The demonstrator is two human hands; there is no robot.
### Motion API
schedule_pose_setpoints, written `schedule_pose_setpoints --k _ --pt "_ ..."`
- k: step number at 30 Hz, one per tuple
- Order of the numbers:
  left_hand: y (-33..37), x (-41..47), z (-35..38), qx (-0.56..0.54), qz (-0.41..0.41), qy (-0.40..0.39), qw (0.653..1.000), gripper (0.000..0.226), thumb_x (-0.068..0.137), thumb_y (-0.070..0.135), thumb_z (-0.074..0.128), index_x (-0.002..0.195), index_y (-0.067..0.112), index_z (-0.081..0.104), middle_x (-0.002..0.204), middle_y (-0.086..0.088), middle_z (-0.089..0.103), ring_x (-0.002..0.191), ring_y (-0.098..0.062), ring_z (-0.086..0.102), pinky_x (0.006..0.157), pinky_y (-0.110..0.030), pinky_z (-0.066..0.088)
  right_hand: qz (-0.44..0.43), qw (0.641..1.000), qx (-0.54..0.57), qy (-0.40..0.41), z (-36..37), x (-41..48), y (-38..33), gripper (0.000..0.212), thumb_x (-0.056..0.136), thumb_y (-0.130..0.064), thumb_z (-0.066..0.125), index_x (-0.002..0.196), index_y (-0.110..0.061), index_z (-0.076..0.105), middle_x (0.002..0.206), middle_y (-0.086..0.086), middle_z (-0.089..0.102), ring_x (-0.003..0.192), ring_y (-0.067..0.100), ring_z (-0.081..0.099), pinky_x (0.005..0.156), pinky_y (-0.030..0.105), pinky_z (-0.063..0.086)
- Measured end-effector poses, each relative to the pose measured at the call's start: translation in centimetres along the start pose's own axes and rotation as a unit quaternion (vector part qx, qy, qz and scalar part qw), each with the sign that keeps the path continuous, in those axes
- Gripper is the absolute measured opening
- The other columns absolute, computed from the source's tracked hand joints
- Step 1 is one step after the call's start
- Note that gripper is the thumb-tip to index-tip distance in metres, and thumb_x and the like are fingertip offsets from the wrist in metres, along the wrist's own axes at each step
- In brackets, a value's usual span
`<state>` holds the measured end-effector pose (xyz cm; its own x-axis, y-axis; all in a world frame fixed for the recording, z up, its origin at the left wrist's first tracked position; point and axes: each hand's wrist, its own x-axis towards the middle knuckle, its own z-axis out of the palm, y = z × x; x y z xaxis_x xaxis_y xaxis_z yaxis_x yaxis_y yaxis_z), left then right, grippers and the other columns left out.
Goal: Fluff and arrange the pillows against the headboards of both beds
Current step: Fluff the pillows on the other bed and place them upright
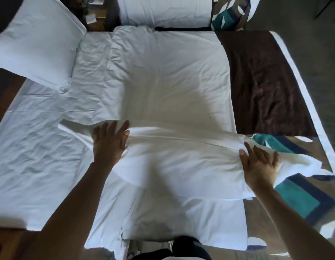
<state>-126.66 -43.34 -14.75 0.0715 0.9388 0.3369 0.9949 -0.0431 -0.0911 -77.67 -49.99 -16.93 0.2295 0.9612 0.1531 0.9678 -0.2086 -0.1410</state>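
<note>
The near pillow (177, 166) lies flat mid-bed, left hand (109, 141) pressing one end with fingers spread, right hand (259, 162) open-fingered on the other. Only the far pillow (35, 44) looks placed (so, early days).

- Soft, fairly dim daylight; the white bedding (163, 72) reads bluish-grey.
- A broad shadow falls across the bed's middle.
- Wide-angle bending curves the bed's edges.
- Corners darken; everything looks slightly soft.
</note>
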Motion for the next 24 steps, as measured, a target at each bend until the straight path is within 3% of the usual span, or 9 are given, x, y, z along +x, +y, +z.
schedule_pose_setpoints --k 6,11,17,24 --pt "-1.0 -3.9 -2.6 -0.001 0.017 0.025 1.0 0.043 0.109 0.043 0.035 0.139 0.027 0.061 0.144 -0.01 0.059 0.127 -0.05 0.051 0.109 -0.062 0.032 -0.008 1.0 0.014 0.024 -1.9 -4.4 -0.3 0.06 0.104 -0.053 0.026 0.143 -0.019 0.057 0.139 0.018 0.059 0.131 0.038 0.05 0.12 0.062 0.007" --pt "-2.9 -8.7 -5.9 -0.001 0.03 0.094 0.995 0.038 0.11 0.039 0.041 0.135 0.021 0.064 0.139 -0.007 0.064 0.124 -0.045 0.058 0.108 -0.06 0.038 -0.052 0.997 0.012 0.05 -4.5 -8.3 -0.8 0.051 0.103 -0.046 0.034 0.139 -0.02 0.06 0.149 0.017 0.051 0.138 0.038 0.043 0.118 0.066 0.008" --pt "-7.1 -11.9 -10.0 0.05 0.099 0.181 0.977 0.033 0.107 0.037 0.05 0.127 0.018 0.068 0.132 -0.003 0.067 0.115 -0.037 0.065 0.107 -0.056 0.043 -0.128 0.984 -0.012 0.126 -9.7 -9.6 -3.4 0.045 0.101 -0.036 0.041 0.132 -0.012 0.065 0.143 0.016 0.058 0.131 0.042 0.052 0.119 0.063 0.009" --pt "-12.9 -18.0 -14.0 0.045 0.051 0.234 0.97 0.032 0.107 0.034 0.05 0.127 0.018 0.069 0.126 -0.001 0.071 0.108 -0.031 0.068 0.105 -0.055 0.046 -0.206 0.956 -0.024 0.207 -15.8 -12.1 -8.9 0.046 0.105 -0.039 0.038 0.13 -0.01 0.066 0.13 0.013 0.068 0.117 0.039 0.062 0.121 0.059 0.017"
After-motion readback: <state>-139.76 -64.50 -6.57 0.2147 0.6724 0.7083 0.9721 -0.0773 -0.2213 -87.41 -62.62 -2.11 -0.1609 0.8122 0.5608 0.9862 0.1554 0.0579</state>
